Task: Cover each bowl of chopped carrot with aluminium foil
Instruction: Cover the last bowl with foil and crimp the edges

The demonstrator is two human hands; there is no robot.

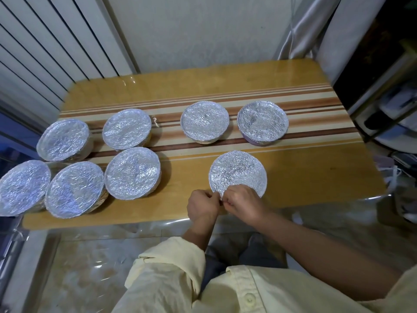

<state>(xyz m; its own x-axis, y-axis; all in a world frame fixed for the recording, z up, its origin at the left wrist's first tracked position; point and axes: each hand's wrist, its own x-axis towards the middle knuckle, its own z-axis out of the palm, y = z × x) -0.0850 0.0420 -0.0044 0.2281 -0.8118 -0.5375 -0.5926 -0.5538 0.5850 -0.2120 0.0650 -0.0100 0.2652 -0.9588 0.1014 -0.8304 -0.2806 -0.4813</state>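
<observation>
Foil-wrapping nears its end at a striped wooden table [304, 177], where a person in a pale yellow shirt [259, 290] works on the last bowl [248, 177], which stands alone near the front edge, right of centre. The left hand [202, 205] and right hand [243, 202] meet at its near rim, fingers curled and pinching the edge of the foil [234, 168] that already spans its top. Seven more bowls stand fully covered: a group of five [75, 186] at the table's left and a pair [205, 122] side by side farther back. No carrot shows anywhere. By the look of it, only the crimping of this final rim is left.
</observation>
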